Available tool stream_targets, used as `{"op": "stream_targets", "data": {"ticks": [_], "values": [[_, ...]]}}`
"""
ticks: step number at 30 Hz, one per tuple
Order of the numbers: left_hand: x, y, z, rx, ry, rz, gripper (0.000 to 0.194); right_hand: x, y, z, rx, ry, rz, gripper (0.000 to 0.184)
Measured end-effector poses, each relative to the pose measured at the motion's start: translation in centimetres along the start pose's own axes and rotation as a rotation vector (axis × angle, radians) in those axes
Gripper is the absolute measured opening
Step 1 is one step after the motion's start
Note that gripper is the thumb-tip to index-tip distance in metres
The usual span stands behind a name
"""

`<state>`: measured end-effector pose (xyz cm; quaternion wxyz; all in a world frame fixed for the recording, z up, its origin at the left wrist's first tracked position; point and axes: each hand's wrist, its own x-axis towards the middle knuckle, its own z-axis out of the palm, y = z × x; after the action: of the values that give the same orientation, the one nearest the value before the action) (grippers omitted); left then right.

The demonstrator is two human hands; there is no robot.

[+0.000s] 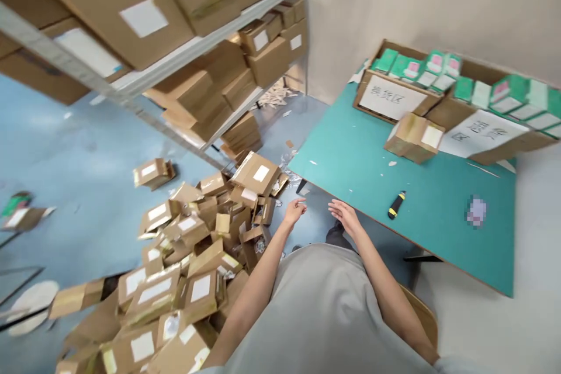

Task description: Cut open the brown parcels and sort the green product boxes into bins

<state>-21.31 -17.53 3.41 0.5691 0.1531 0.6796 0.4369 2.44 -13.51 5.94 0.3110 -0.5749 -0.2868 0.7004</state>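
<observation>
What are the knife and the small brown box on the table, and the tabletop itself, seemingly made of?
Knife: probably plastic outside, by its even black and yellow colours; finish unclear.
Small box: matte cardboard, by its plain brown faces.
Tabletop: perhaps green rubber or plastic sheet over board; it looks smooth and dull, with a thin brown edge.
</observation>
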Motion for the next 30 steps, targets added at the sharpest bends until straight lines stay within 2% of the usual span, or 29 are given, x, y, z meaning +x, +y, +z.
{"op": "stream_targets", "data": {"ticks": [6, 11, 15, 18, 20, 23, 26, 28, 30], "values": [[4.0, 6.5, 13.6, 0.172, -0.257, 0.103, 0.035, 3.1, -5.3, -8.0, 0.217, 0.187, -0.076, 0.027], [6.6, 9.6, 24.8, 0.262, -0.39, 0.142, 0.035, 6.7, -10.2, -15.1, 0.299, 0.302, -0.143, 0.033], [8.4, 11.3, 32.8, 0.296, -0.438, 0.172, 0.036, 10.2, -14.1, -20.3, 0.22, 0.396, -0.223, 0.042], [9.4, 12.3, 37.7, 0.31, -0.46, 0.203, 0.039, 13.4, -17.9, -23.6, 0.01, 0.531, -0.309, 0.049], [9.7, 12.4, 40.0, 0.321, -0.47, 0.223, 0.039, 15.8, -20.9, -25.4, -0.198, 0.626, -0.376, 0.057], [9.6, 11.7, 41.5, 0.336, -0.473, 0.219, 0.039, 19.8, -25.3, -27.3, -0.475, 0.715, -0.37, 0.08], [9.3, 10.2, 41.3, 0.344, -0.473, 0.193, 0.04, 23.4, -28.1, -28.3, -0.618, 0.711, -0.211, 0.104], [9.2, 9.2, 40.7, 0.356, -0.456, 0.175, 0.04, 25.2, -28.7, -28.6, -0.666, 0.703, -0.128, 0.113], [9.2, 8.6, 40.0, 0.373, -0.423, 0.159, 0.04, 26.2, -28.4, -28.8, -0.691, 0.734, -0.098, 0.114]]}}
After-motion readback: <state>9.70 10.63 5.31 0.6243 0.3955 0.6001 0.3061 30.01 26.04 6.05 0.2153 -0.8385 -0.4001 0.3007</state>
